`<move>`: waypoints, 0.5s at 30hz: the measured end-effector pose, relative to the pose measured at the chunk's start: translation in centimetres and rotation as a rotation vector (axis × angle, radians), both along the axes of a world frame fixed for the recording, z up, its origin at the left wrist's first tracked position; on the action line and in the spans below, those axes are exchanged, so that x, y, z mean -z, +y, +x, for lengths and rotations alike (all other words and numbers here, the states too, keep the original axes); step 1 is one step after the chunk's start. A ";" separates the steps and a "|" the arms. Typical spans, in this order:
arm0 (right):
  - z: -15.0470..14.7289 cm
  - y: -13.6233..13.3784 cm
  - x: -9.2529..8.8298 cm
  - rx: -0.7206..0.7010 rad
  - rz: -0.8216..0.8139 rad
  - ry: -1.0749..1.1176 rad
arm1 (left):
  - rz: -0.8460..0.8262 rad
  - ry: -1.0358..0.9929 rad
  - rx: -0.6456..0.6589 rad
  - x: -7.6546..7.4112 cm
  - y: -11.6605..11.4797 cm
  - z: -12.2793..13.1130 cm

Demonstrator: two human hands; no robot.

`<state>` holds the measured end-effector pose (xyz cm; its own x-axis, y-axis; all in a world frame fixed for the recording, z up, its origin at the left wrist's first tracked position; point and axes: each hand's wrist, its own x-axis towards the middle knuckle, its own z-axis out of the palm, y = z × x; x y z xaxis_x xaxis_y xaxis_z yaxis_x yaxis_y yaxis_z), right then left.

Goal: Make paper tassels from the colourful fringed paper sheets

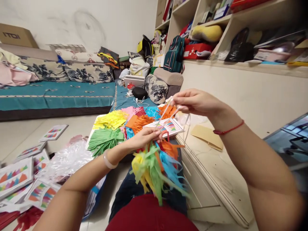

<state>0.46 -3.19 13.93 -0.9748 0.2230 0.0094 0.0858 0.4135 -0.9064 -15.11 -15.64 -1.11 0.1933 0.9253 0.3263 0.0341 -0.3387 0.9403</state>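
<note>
My left hand point(146, 137) is closed in a pinch at the top of a bunch of paper tassels point(154, 170), which hang over my lap in yellow, green, blue and orange. Higher and to the right, my right hand point(192, 101) pinches a white string point(166, 110), drawn up taut from the left hand. A loose end of it dangles below the right fingers. Behind the hands lie piles of fringed tissue paper: green point(106, 139), yellow point(112, 119) and orange point(139, 123). Beside them rests a printed card pack point(172, 126).
Clear plastic bags point(67, 158) and printed card packs point(15, 175) are spread on the floor at left. A cream cabinet top point(216, 170) with a tan envelope point(208, 137) is at right. A teal-covered sofa point(57, 94) and loaded shelves point(231, 35) stand behind.
</note>
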 end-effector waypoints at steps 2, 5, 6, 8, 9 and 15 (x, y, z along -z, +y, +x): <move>1.1 0.0 -0.3 0.036 0.022 0.029 | -0.047 0.023 0.042 -0.1 -0.2 -0.1; 1.4 -0.2 -0.1 0.021 0.092 -0.007 | -0.076 -0.004 0.113 -1.6 -0.4 -0.3; 1.4 -0.2 0.0 0.006 0.120 -0.019 | -0.080 -0.039 0.122 -2.1 -0.4 -0.3; 1.5 0.0 0.2 -0.008 0.203 -0.038 | -0.117 -0.121 0.124 -2.7 -0.5 -0.1; 1.6 0.2 0.5 -0.004 0.270 -0.045 | -0.151 -0.169 0.125 -2.7 -0.5 0.0; 2.5 -1.2 8.0 0.121 0.776 -0.220 | -0.431 -0.695 0.038 1.2 1.1 0.2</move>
<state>3.00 -4.37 5.96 -0.9418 0.3359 0.0153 0.3133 0.8931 -0.3227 -14.90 -14.53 -2.35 0.1120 0.9937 0.0003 -0.6091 0.0684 0.7902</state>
